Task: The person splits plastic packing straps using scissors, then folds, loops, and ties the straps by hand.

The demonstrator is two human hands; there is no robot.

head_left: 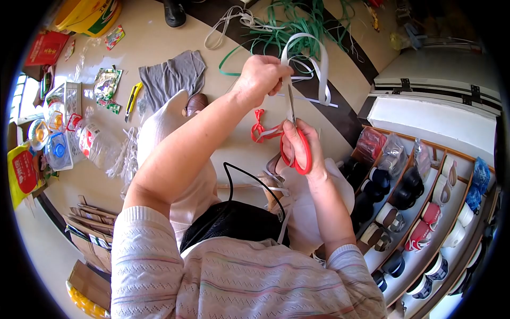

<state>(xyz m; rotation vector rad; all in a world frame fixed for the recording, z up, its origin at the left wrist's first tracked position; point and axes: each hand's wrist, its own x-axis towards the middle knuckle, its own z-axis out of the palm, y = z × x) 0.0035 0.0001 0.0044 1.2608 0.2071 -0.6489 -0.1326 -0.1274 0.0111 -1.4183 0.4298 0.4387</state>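
My left hand (258, 80) is closed, pinching a white strap (323, 69) that loops up and over to the right. Red-handled scissors (302, 151) are in my right hand (313, 142), their blades pointing up at the strap just below my left fingers. Whether the blades touch the strap I cannot tell. A red ribbon (258, 127) lies left of the scissors. Beyond my hands a tangle of green straps (287, 29) is spread on the floor.
A grey cloth (172, 80) and a yellow cutter (133, 101) lie on the floor at left, near plastic bottles (95, 141). A shoe rack (396, 212) stands at right. A black bag (228, 226) rests at my lap. Flattened cardboard (93, 234) is lower left.
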